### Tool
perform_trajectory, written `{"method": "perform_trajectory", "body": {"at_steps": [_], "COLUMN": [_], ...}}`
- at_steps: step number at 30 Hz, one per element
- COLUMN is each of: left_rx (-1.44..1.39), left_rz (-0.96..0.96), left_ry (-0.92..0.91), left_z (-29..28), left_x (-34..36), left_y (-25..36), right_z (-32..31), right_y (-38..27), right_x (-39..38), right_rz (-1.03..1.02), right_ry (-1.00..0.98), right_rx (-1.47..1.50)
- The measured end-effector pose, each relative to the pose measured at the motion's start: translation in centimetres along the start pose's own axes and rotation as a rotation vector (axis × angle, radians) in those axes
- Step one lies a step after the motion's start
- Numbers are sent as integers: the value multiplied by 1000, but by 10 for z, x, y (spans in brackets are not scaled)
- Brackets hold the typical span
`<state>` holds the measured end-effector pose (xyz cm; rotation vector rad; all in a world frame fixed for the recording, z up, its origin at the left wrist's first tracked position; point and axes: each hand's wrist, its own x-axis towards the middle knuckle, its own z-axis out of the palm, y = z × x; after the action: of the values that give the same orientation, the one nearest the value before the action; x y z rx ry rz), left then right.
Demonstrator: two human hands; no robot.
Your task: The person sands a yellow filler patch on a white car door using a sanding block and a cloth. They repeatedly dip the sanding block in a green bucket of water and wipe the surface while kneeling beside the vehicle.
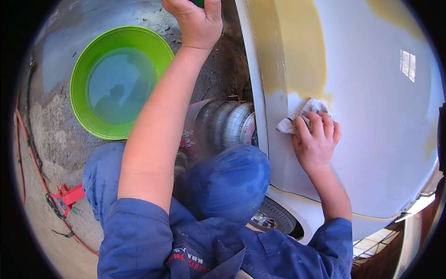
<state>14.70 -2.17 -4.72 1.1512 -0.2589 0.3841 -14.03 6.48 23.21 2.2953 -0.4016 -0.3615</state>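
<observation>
My right hand (317,139) presses a crumpled whitish rag (316,107) against a white car body panel (371,153), its fingers bent over the cloth. The rag lies just below a yellowish filler patch (302,51) on the panel. At the top edge of the view, my left hand (197,21) is raised with its thumb and fingers around a dark green object (198,3). Most of that object and the fingertips are cut off, so its kind cannot be made out.
A lime-green basin (79,100) of cloudy water stands on the floor at the left. A black ribbed air bag jack (232,123) sits beside the car, near my knee (232,181). Below are a tyre (278,216), a red tool (67,197) and an orange hose (35,156).
</observation>
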Motion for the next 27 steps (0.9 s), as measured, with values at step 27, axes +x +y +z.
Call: {"method": "perform_trajectory", "body": {"at_steps": [27], "left_rx": [-570], "left_rz": [-270], "left_ry": [260], "left_z": [-13], "left_x": [99], "left_y": [118], "right_z": [8], "right_y": [8], "right_x": [143], "right_rz": [-67], "right_ry": [-197], "right_rx": [22]}}
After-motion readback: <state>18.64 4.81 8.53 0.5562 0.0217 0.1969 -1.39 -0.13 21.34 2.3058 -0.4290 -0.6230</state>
